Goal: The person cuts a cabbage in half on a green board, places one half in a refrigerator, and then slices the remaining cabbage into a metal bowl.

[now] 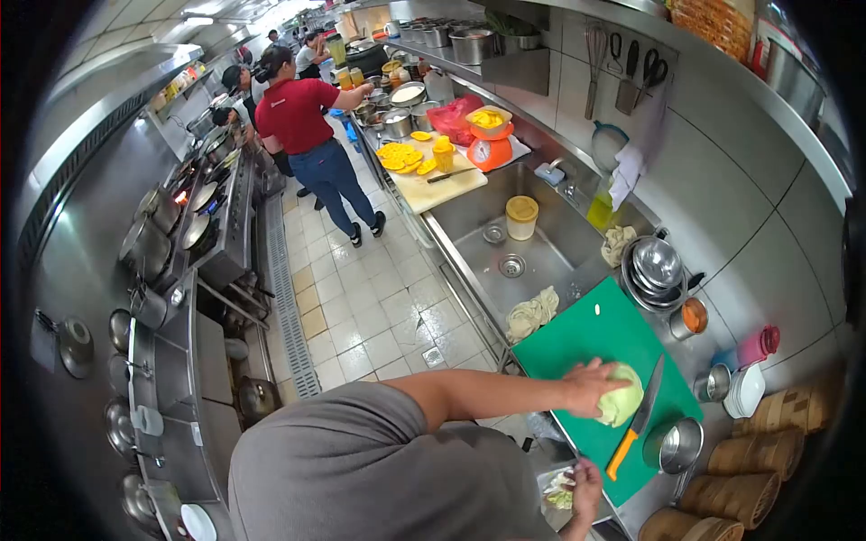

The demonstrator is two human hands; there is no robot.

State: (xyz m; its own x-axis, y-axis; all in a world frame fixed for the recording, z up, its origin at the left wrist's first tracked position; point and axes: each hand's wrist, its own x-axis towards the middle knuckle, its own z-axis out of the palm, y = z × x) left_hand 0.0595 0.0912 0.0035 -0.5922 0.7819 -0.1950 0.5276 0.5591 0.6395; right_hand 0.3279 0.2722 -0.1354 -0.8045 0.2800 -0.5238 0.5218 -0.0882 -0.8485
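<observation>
top: dark grey T-shirt [388, 473], matte cloth, soft creases across the torso | left sleeve [383, 406]: short, same grey, broad and rounded at the shoulder, curved hem | left forearm [496, 395]: bare | left hand [591, 388] and right hand [587, 489]: both bare

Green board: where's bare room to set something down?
Widest free patch: the green board between the bunched cloth and the cabbage, bare but for a small white scrap. Crowded: the cabbage under the left hand, the knife beside it, the metal pot at the edge.
</observation>
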